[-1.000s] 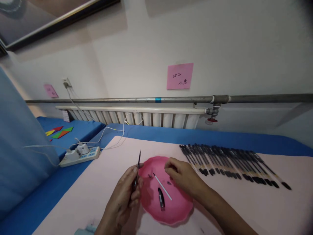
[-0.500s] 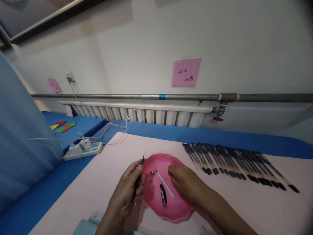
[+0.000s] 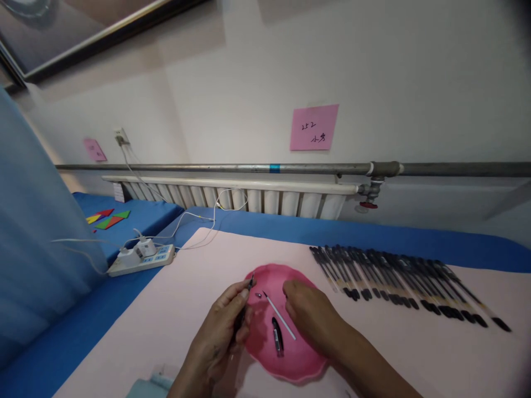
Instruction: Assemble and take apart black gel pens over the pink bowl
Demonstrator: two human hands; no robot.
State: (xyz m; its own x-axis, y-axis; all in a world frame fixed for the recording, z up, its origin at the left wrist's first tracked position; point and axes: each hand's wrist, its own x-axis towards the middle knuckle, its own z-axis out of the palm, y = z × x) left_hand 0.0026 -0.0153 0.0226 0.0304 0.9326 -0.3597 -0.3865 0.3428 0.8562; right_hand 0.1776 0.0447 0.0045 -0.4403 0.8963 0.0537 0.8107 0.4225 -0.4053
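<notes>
L hand (image 3: 224, 331) pinches slim dark pen barrel (image 3: 244, 307) by scalloped pink dish (image 3: 305, 365)

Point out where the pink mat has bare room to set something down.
Bare: the pink mat between the power strip and the left hand, which grips a pen barrel; also the mat nearer than the row of pens. Crowded: the pink dish, with the right hand, a refill and a cap on it.
</notes>
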